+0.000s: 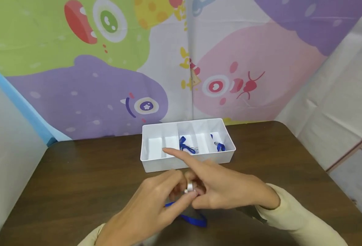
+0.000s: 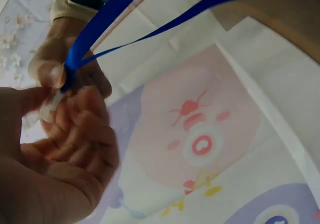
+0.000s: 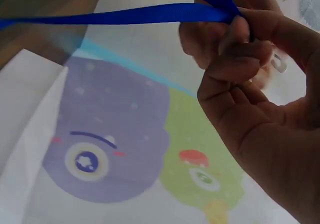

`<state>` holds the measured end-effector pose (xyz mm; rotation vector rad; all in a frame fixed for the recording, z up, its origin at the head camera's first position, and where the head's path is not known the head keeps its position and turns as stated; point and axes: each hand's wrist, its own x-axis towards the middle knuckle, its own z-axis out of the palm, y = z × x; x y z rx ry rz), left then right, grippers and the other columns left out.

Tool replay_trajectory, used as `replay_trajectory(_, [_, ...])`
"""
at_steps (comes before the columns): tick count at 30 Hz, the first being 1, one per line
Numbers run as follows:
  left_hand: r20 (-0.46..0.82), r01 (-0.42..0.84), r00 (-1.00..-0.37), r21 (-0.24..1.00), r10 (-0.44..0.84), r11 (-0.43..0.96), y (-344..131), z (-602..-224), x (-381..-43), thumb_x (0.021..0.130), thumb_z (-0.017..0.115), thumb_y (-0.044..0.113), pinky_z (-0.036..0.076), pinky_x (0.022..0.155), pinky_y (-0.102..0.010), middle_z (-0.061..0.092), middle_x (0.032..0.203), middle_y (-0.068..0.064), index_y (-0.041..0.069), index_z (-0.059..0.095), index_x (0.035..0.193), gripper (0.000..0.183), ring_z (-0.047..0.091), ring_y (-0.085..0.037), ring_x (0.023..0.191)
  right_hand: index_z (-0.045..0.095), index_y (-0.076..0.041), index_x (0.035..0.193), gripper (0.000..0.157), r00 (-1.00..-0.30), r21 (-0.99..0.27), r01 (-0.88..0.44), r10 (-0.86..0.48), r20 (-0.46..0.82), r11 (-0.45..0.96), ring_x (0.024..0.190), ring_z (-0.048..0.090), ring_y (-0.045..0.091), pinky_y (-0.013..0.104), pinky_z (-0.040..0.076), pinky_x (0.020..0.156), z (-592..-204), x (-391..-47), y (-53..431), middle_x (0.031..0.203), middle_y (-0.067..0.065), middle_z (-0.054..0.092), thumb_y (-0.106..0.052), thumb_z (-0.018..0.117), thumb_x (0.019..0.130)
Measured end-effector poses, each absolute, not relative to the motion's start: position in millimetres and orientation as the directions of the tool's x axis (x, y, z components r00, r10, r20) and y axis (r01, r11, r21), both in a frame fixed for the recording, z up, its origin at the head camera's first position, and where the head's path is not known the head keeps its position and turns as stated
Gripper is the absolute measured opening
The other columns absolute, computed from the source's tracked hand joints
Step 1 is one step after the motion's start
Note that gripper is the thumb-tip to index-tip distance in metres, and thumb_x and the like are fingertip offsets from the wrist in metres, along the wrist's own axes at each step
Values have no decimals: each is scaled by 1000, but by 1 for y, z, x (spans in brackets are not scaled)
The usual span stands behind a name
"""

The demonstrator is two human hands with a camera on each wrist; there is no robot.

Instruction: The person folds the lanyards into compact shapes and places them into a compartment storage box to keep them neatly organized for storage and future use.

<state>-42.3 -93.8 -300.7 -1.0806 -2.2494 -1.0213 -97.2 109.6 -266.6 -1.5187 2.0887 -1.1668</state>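
Note:
A blue lanyard (image 1: pixel 196 221) with a small white fitting (image 1: pixel 189 187) at its end is held between both hands above the table, in front of the box. My left hand (image 1: pixel 147 201) pinches the white fitting between thumb and fingers. My right hand (image 1: pixel 227 186) meets it there and grips the lanyard close to the fitting, its index finger stretched out to the left. From the grip, the blue strap (image 2: pixel 107 26) runs off in two strands in the left wrist view. Curled fingers hide part of the fitting (image 3: pixel 279 63) in the right wrist view.
A white divided box (image 1: pixel 181 164) stands on the dark wooden table (image 1: pixel 92 184), near its back edge. A blue lanyard (image 1: pixel 187 147) lies in its middle compartment, and another blue strap (image 1: pixel 220 147) in the right one. A cartoon-printed cloth (image 1: pixel 175 89) hangs behind the table.

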Motion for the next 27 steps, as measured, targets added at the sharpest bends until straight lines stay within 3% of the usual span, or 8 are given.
replay_trajectory(3, [685,817,-573,433,450,380,-91,-303,-46,104,55,21,38,57,-6,49,74,10,16,53,85,20,46,2,64,30,-21,151,81,-408,-772,-632,-875,261,64,68,51,3,20,47,59,-277,-99,106,93,-10,63,4,67,83])
replay_trajectory(6, [745,831,-552,454,376,320,-95,-302,-49,102,57,18,39,54,-8,50,71,9,15,55,83,20,47,1,62,59,-15,125,35,-422,-801,-599,-846,325,-9,88,59,11,28,52,79,-287,-103,106,102,-5,65,-7,68,93])
replay_trajectory(8, [783,839,-539,466,311,282,-98,-298,-51,100,62,15,39,52,-10,52,69,8,14,57,81,19,46,0,59,67,-11,105,8,-427,-847,-527,-840,335,-70,97,60,16,32,51,88,-292,-104,106,103,-1,66,-10,65,97])
replay_trajectory(11, [804,828,-551,493,222,269,-102,-292,-53,95,68,11,40,49,-12,54,69,7,10,61,86,12,47,-1,57,64,-3,94,12,-428,-929,-324,-847,315,-182,88,65,21,37,55,83,-297,-105,107,88,10,67,-5,56,101])
replay_trajectory(15, [786,790,-601,557,147,256,-112,-283,-52,90,69,-1,44,50,-16,57,77,2,3,62,94,9,51,-5,59,60,2,97,17,-441,-961,-166,-855,273,-221,53,58,21,34,53,50,-295,-103,109,63,17,53,-4,46,105])
replay_trajectory(17, [774,773,-622,583,118,250,-119,-278,-51,87,68,-7,46,51,-18,59,81,-1,0,61,96,13,53,-7,58,61,2,99,19,-468,-968,-169,-849,246,-188,42,47,17,31,43,38,-293,-102,111,57,15,44,-6,45,106])
replay_trajectory(20, [763,754,-643,615,66,229,-130,-270,-50,86,65,-14,48,50,-19,61,83,-5,-4,60,95,14,54,-9,57,64,-2,99,22,-519,-976,-194,-834,190,-101,41,37,13,27,31,33,-289,-101,115,54,13,40,-10,45,107])
replay_trajectory(27, [753,749,-657,658,-49,73,-161,-257,-54,88,57,-18,41,45,-22,57,68,-8,-15,54,89,4,53,-12,54,70,-9,104,25,-564,-958,-287,-806,178,-11,47,37,12,26,26,35,-284,-101,126,58,9,42,-12,45,107])
